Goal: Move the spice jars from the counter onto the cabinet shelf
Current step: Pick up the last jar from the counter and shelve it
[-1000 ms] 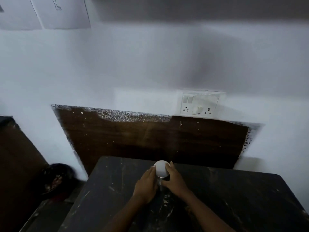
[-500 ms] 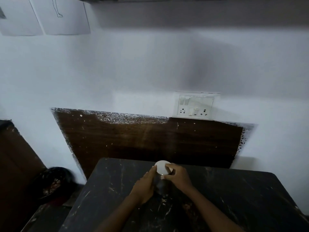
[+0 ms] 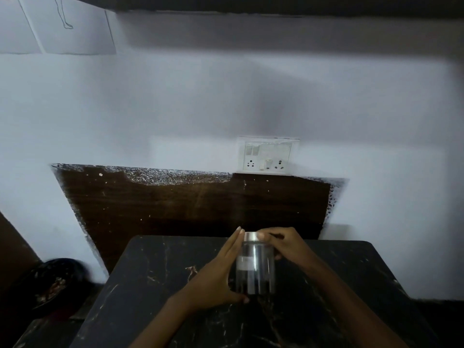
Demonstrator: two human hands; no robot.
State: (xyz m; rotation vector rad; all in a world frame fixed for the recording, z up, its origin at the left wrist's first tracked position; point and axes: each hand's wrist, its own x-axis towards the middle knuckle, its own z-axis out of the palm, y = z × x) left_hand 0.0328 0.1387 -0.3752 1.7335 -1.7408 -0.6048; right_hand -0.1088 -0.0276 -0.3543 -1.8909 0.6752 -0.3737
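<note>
Spice jar [image 3: 256, 267] sits between both hands, low over the table [image 3: 155, 272]; I can't tell if its base is clear. Left hand [image 3: 221, 270]: grip spread flat against the glass, bracing. Right hand [image 3: 283, 244]: grip curled round the lid [image 3: 251, 236], probably to steady the lift.

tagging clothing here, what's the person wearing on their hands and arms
Nothing visible. The left hand and right hand are bare, without gloves, rings or a watch, and both forearms are uncovered to the frame's lower edge, no sleeve in view. Dim light may hide details.
</note>
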